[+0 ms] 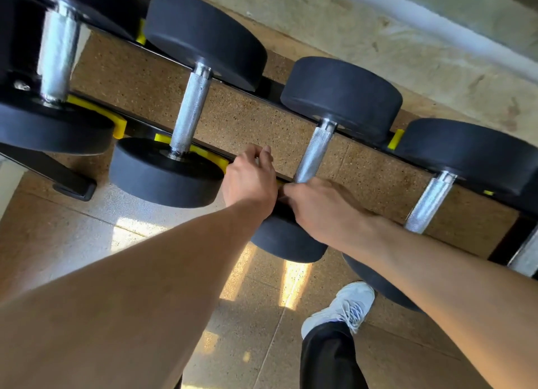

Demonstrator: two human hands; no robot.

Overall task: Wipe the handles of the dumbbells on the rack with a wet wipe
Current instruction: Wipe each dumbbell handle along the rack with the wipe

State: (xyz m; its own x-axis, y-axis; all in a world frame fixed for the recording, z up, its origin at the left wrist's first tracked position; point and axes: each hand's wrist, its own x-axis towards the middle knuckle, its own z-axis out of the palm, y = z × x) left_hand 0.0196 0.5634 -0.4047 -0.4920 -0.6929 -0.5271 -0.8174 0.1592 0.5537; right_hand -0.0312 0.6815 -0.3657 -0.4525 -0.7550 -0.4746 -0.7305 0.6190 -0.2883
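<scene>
Several dumbbells with black rubber heads and knurled chrome handles lie side by side on a black rack with yellow saddles. My left hand grips the rack's front rail between the second dumbbell handle and the third dumbbell handle, fingers curled over the rail. My right hand lies over the near head of the third dumbbell, covering the lower end of its handle. Its fingertips point left, close to my left hand. No wet wipe shows; the right palm and finger undersides are hidden.
A larger dumbbell sits at the far left and another dumbbell handle at the right. Speckled brown flooring shows under the rack. My white shoe and dark trouser leg stand on the floor below the rack. A pale wall runs behind.
</scene>
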